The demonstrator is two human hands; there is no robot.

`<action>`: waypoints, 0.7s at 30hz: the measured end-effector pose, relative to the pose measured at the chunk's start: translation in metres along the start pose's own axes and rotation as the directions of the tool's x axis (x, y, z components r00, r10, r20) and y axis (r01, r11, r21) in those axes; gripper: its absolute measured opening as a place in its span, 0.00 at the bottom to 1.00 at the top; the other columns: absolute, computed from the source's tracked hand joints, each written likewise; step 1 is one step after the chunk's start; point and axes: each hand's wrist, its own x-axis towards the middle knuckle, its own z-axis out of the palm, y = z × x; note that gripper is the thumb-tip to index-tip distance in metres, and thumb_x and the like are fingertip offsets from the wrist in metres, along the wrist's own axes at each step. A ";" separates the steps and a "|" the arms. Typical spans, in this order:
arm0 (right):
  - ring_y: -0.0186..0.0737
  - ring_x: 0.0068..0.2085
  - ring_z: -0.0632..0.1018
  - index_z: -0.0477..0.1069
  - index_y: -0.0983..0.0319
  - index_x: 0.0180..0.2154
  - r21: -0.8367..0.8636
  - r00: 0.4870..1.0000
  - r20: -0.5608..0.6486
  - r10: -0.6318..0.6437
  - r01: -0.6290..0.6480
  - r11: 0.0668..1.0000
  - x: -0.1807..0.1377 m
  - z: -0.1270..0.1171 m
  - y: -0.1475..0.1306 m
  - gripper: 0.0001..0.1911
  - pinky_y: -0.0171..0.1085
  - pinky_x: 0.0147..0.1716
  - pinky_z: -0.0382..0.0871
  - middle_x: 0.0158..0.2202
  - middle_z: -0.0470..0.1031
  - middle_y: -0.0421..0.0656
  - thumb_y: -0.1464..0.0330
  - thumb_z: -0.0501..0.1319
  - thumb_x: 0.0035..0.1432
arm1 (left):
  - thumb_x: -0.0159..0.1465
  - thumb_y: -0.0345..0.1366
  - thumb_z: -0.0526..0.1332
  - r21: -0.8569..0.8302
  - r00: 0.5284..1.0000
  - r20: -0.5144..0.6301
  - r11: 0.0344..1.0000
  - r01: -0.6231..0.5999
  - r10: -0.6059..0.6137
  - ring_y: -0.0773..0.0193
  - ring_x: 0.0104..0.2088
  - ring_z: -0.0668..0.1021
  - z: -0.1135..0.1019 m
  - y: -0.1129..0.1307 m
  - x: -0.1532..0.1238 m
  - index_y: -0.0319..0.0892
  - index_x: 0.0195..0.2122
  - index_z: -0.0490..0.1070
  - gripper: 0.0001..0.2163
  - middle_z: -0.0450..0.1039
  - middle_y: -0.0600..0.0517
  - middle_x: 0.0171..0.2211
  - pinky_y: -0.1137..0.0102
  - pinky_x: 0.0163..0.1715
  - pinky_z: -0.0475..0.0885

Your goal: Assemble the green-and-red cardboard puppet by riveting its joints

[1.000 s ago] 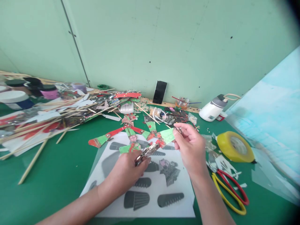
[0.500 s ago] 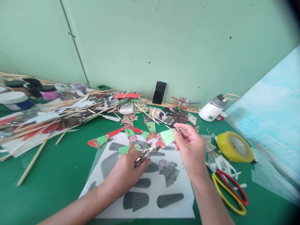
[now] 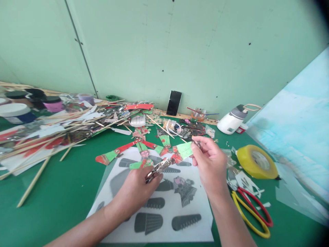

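My left hand [image 3: 137, 188] is closed around a small metal hole punch [image 3: 157, 168], whose jaws point at the red end of a green cut-out piece [image 3: 183, 150]. My right hand [image 3: 210, 161] pinches the far edge of that green piece and holds it above a white sheet [image 3: 164, 219] printed with grey shapes. A flat paper puppet [image 3: 138, 147] in green and red lies on the green table [image 3: 59, 195] just behind the sheet.
Bamboo sticks [image 3: 46, 140] and paper scraps pile up at the left with paint jars [image 3: 15, 111]. A phone [image 3: 174, 102] leans on the wall. A white bottle [image 3: 232, 120], a yellow tape roll [image 3: 255, 161] and red-and-yellow scissors [image 3: 253, 212] lie to the right.
Both hands and the held pieces have stayed almost in place; the view has tilted slightly, and the punch has shifted a little down and left.
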 end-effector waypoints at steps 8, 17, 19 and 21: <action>0.28 0.17 0.66 0.73 0.62 0.39 0.014 1.000 0.004 -0.015 0.015 1.000 0.001 -0.001 0.005 0.11 0.29 0.14 0.61 0.19 0.65 0.34 0.67 0.64 0.52 | 0.61 0.47 0.53 -0.085 1.000 0.000 0.996 0.025 -0.025 0.67 0.20 0.70 -0.001 0.004 0.000 0.42 0.23 0.64 0.15 0.66 0.56 0.17 0.72 0.21 0.59; 0.29 0.18 0.68 0.74 0.63 0.40 -0.020 0.999 0.004 -0.053 0.053 0.998 0.000 -0.004 -0.003 0.11 0.30 0.16 0.64 0.22 0.70 0.36 0.67 0.64 0.53 | 0.62 0.48 0.54 -0.234 1.000 0.002 0.972 0.022 -0.022 0.66 0.20 0.71 0.000 0.004 0.000 0.43 0.22 0.62 0.16 0.69 0.55 0.17 0.72 0.22 0.63; 0.28 0.17 0.68 0.74 0.63 0.39 0.000 0.997 -0.028 -0.074 0.074 0.997 0.000 -0.004 -0.002 0.11 0.30 0.15 0.62 0.22 0.70 0.37 0.66 0.64 0.52 | 0.61 0.48 0.55 -0.260 1.000 0.007 0.965 0.029 -0.028 0.66 0.20 0.71 0.000 0.004 0.000 0.43 0.22 0.62 0.16 0.69 0.55 0.17 0.71 0.23 0.63; 0.28 0.16 0.67 0.74 0.63 0.39 0.027 0.994 -0.053 -0.092 0.094 0.995 0.000 -0.003 -0.001 0.11 0.30 0.15 0.61 0.22 0.70 0.37 0.66 0.65 0.52 | 0.61 0.48 0.55 -0.277 0.999 0.013 0.960 0.041 -0.039 0.66 0.20 0.71 0.000 0.005 0.000 0.43 0.22 0.62 0.16 0.69 0.55 0.17 0.72 0.22 0.63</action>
